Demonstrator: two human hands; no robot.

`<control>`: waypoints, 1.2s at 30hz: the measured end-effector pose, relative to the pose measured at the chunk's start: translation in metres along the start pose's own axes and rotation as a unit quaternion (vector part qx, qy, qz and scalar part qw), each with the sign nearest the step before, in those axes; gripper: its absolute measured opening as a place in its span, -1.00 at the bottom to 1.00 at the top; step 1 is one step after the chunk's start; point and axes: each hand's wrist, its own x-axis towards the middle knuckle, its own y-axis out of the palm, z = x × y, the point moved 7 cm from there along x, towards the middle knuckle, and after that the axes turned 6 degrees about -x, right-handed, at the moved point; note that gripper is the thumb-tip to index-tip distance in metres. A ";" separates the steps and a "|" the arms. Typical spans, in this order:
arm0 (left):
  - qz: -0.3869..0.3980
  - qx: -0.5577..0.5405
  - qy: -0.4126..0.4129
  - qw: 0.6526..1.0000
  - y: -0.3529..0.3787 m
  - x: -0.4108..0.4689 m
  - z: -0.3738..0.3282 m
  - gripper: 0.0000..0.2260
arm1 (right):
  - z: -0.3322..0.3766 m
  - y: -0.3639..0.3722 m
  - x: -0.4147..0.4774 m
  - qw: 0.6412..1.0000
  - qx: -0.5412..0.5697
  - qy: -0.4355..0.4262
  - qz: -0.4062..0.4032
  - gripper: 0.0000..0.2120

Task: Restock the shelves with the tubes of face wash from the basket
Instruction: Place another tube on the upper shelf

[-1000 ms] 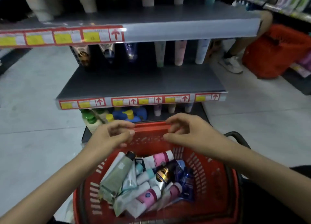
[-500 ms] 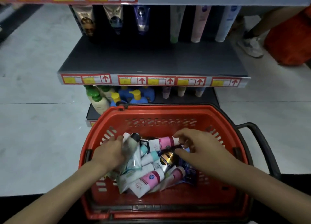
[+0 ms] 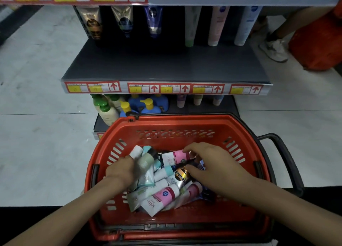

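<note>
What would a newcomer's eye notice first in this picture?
The red basket at bottom centre, full of jumbled face wash tubes. Inside it, the left hand grips a pale green tube, and the right hand reaches for a pink-and-white tube. Behind, the grey shelf is mostly bare.

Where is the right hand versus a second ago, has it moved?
Yes. The right hand moved from the far rim of the basket down and toward the person, into the basket, and now lies over the tubes.
</note>
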 end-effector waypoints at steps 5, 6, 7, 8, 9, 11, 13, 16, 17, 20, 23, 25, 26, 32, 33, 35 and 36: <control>-0.029 -0.064 0.025 0.997 -0.023 -0.001 -0.010 -0.89 | 0.001 -0.002 0.004 1.000 -0.012 -0.007 0.006 -0.64; -0.036 -0.079 0.033 0.996 -0.030 -0.002 -0.014 -0.92 | 0.001 -0.001 0.004 1.000 -0.014 -0.005 0.008 -0.65; -0.048 -0.087 0.049 0.994 -0.038 -0.003 -0.019 -0.93 | 0.000 -0.001 0.005 1.000 -0.018 -0.004 0.009 -0.65; -0.062 -0.090 0.066 0.992 -0.047 -0.005 -0.024 -0.90 | -0.001 -0.001 0.005 1.000 -0.024 -0.002 0.010 -0.65; -0.080 -0.092 0.083 0.989 -0.055 -0.008 -0.029 -0.87 | -0.002 0.001 0.004 0.999 -0.032 -0.003 0.012 -0.66; -0.113 -0.128 0.106 0.980 -0.072 -0.014 -0.036 -0.83 | -0.002 0.004 0.003 0.999 -0.047 -0.007 0.022 -0.64; -0.118 -0.210 0.117 0.964 -0.087 -0.022 -0.041 -0.77 | -0.001 0.008 0.002 0.998 -0.059 -0.011 0.035 -0.59; -0.115 -0.325 0.151 0.927 -0.112 -0.036 -0.052 -0.77 | 0.002 0.011 0.004 0.997 -0.062 -0.009 0.045 -0.53; -0.110 -0.368 0.157 0.910 -0.121 -0.042 -0.055 -0.79 | 0.003 0.011 0.006 0.997 -0.058 -0.006 0.046 -0.51; -0.082 -0.497 0.151 0.851 -0.144 -0.060 -0.063 -0.83 | 0.006 0.006 0.013 0.999 -0.036 0.004 0.026 -0.45; -0.069 -0.605 0.157 0.777 -0.164 -0.079 -0.071 -0.86 | 0.009 -0.002 0.020 1.000 0.000 0.021 -0.014 -0.34; -0.073 -0.639 0.158 0.749 -0.172 -0.087 -0.072 -0.86 | 0.011 -0.007 0.023 0.999 0.009 0.029 -0.038 -0.31; -0.075 -0.653 0.152 0.738 -0.173 -0.088 -0.070 -0.85 | 0.012 -0.009 0.024 0.998 0.021 0.033 -0.049 -0.34; -0.065 -0.711 0.109 0.691 -0.175 -0.093 -0.067 -0.79 | 0.017 -0.017 0.019 0.984 0.164 0.024 -0.065 -0.45; -0.067 -0.717 0.105 0.686 -0.176 -0.093 -0.067 -0.78 | 0.018 -0.015 0.018 0.979 0.193 0.029 -0.052 -0.43; -0.054 -0.730 0.119 0.671 -0.180 -0.094 -0.070 -0.75 | 0.019 -0.011 0.018 0.953 0.296 0.063 -0.014 -0.42; -0.041 -0.736 0.131 0.663 -0.183 -0.095 -0.072 -0.72 | 0.020 -0.010 0.018 0.932 0.354 0.082 0.003 -0.42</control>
